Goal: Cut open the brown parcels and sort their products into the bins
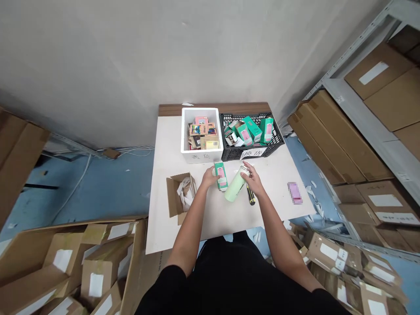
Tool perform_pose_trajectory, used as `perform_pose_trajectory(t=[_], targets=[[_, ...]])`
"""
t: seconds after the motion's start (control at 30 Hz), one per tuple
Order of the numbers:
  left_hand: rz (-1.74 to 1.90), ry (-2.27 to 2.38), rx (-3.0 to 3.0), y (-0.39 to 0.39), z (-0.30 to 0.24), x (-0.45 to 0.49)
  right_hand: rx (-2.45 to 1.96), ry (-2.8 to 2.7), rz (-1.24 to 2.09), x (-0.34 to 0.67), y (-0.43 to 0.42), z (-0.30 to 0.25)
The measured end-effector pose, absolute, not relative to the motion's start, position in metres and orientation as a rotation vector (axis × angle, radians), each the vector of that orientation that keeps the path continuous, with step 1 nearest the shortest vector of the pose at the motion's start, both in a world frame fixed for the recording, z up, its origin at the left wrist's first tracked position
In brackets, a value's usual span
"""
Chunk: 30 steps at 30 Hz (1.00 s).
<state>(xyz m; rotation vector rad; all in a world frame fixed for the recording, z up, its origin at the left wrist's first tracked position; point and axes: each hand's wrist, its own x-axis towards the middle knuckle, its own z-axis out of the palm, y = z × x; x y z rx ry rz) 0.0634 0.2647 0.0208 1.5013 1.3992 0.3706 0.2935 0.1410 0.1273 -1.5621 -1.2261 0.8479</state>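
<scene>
My left hand [208, 177] grips a small green box with a pink label [221, 175], held upright on the white table [183, 227]. My right hand [252, 179] is closed round the top of a pale green cylindrical bottle [235, 186], which lies tilted between both hands. A dark pen-like tool with yellow marks [250, 195] lies on the table just under my right hand.
A white foam bin [202, 154] of small printed boxes and a black crate [249, 151] of green boxes stand at the table's back. An open cardboard box [179, 197] sits to the left, a pink item [294, 193] to the right. Cartons crowd the floor and right-hand shelves [370, 127].
</scene>
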Motion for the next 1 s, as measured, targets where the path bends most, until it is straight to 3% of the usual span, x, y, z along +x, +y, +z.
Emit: perform_pose_trajectory(t=[0.17, 0.43, 0.77, 1.0], targets=[[0.019, 1.400, 1.759, 0.307, -0.023, 0.099, -1.631, -1.289, 0.794, 0.276, 0.132, 0.127], [-0.204, 1.384, 1.938, 0.353, -0.054, 0.111, -1.675, -1.329, 0.624, 0.275, 0.120, 0.142], [0.382, 1.184, 2.060, 0.244, -0.022, 0.099, -1.703, -1.133, 0.336, 0.297, 0.136, 0.139], [0.434, 1.311, 1.991, 0.170, 0.007, 0.087, -1.647, -1.168, 0.281, 0.270, 0.164, 0.124]])
